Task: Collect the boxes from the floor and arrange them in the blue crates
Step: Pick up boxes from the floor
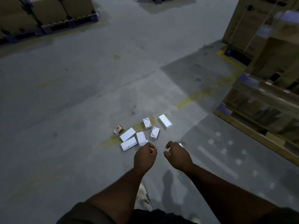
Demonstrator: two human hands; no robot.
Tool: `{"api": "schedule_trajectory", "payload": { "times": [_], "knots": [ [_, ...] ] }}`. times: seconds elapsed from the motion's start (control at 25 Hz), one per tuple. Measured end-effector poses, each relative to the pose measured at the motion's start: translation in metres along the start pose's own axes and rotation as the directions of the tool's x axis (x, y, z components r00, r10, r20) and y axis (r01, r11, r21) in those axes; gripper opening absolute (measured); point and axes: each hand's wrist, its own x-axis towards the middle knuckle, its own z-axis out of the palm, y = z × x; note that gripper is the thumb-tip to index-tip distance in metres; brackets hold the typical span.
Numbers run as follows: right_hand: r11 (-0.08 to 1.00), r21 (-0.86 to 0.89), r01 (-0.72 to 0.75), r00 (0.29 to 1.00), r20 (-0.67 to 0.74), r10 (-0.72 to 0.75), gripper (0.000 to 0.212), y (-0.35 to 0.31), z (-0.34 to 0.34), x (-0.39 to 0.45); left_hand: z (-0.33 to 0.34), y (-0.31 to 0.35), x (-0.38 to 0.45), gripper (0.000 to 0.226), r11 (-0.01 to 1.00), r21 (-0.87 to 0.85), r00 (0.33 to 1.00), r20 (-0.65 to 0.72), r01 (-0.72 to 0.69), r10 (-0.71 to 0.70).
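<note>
You stand on a wide grey concrete floor (80, 94) crossed by worn yellow paint lines (191, 98). Stacked brown cartons on dark pallets (48, 16) fill the far left corner, and wrapped cartons on a wooden pallet rack (262, 101) run along your right. Your two bare forearms reach forward and down over the floor. Ahead of them lies a loose cluster of small boxes: three plain white boxes (128, 139) close together on the left of the cluster, two labelled white boxes (151, 128) beside them, another plain white box (165, 121) farthest away to the right, and one small box with an orange print (118, 130) at the left edge. Your left hand (145, 156) hangs above the near boxes, its grip loosely curled and holding nothing. Your right hand (177, 156) hangs just beside it, grip likewise loosely curled and empty, with a white corner (180, 145) peeking out behind it. A pale shoe (143, 195) shows below your arms.
</note>
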Motion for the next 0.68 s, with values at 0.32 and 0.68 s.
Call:
{"api": "schedule_trajectory", "payload": {
  "times": [0.32,0.68],
  "knots": [
    [0.992,0.052,-0.115,0.993,-0.008,0.116,0.03,-0.051,0.006,0.073,-0.051,-0.026,0.098,0.016,1.0,0.019,0.998,0.067,-0.021,0.02],
    [0.981,0.116,-0.156,0.988,0.03,0.154,0.03,-0.03,0.005,0.198,-0.044,-0.01,0.2,0.016,0.998,0.041,0.99,0.134,0.037,-0.042]
  ]
}}
